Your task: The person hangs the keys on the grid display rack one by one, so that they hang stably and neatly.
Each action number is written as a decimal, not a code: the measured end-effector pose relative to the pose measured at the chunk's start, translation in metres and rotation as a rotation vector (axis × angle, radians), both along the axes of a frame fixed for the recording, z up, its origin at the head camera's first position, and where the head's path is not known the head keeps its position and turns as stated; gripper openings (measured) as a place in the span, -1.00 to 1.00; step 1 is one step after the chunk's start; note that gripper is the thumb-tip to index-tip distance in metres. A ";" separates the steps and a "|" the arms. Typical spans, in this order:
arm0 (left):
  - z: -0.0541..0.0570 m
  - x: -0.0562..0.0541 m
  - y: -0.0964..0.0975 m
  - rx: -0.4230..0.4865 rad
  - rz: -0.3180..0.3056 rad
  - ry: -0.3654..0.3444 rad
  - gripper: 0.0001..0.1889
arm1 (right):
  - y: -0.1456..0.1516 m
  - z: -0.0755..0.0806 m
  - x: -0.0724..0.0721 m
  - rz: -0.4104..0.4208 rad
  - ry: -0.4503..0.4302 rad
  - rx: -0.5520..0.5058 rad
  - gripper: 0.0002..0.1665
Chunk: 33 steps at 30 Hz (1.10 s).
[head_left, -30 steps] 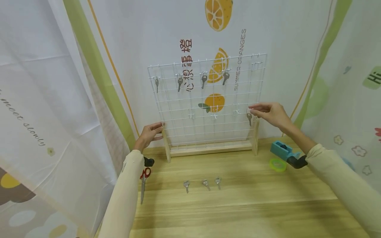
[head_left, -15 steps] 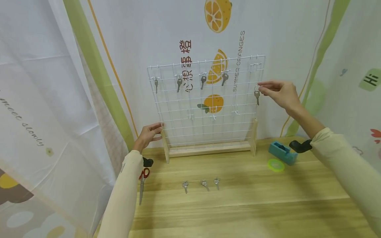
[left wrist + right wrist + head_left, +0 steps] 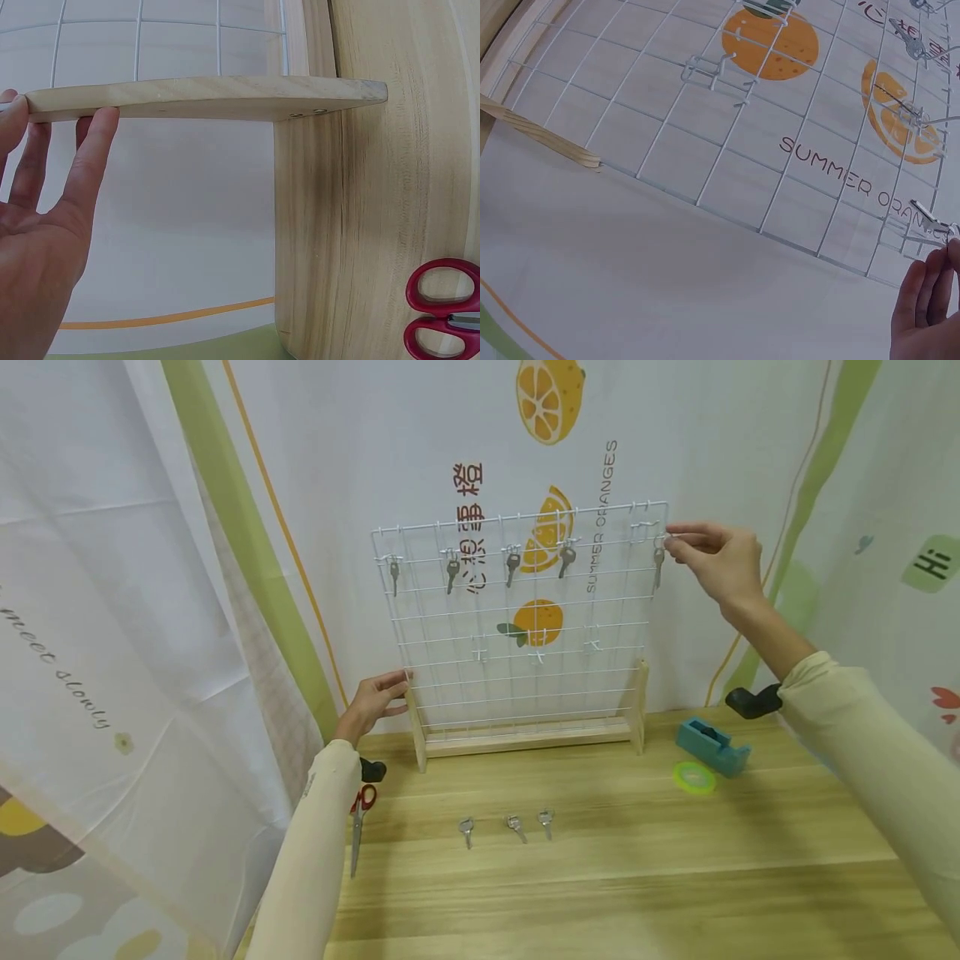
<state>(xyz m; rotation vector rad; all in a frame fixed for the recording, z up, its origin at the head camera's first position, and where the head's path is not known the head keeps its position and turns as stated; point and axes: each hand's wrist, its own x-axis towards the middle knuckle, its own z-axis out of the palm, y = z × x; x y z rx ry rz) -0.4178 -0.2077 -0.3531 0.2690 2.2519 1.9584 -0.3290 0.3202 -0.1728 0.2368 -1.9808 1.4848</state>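
Observation:
A white wire grid rack on a wooden base stands upright on the table. My left hand holds its left wooden upright near the top end, thumb on one side and fingertips against the other. My right hand pinches a key by its ring at the grid's upper right edge, beside a bare hook. In the right wrist view, that key overlaps the hook. Several keys, including one, hang along the upper row. Bare hooks, such as one, sit lower on the grid.
Three loose keys, one of them a middle key, lie on the table before the rack. Red-handled scissors lie at left. A blue tape dispenser and a yellow-green tape roll are at right. A printed curtain hangs behind.
My right hand has carried the key upward and slightly right, from the grid's lower right side to beside the upper right hook. My left hand stays on the wooden upright.

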 end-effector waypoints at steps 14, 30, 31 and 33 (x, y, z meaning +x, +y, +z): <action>0.000 -0.001 -0.001 0.000 -0.009 0.009 -0.46 | -0.006 0.015 -0.012 0.005 -0.033 -0.174 -0.71; -0.003 -0.004 -0.002 0.001 -0.002 0.007 -0.47 | -0.016 0.004 -0.027 -0.066 -0.038 -0.140 -0.73; -0.004 -0.004 -0.002 0.002 -0.003 0.005 -0.47 | -0.016 0.003 -0.028 -0.070 -0.039 -0.133 -0.72; -0.003 -0.005 -0.002 0.004 -0.004 0.004 -0.47 | -0.016 0.002 -0.029 -0.082 -0.043 -0.115 -0.71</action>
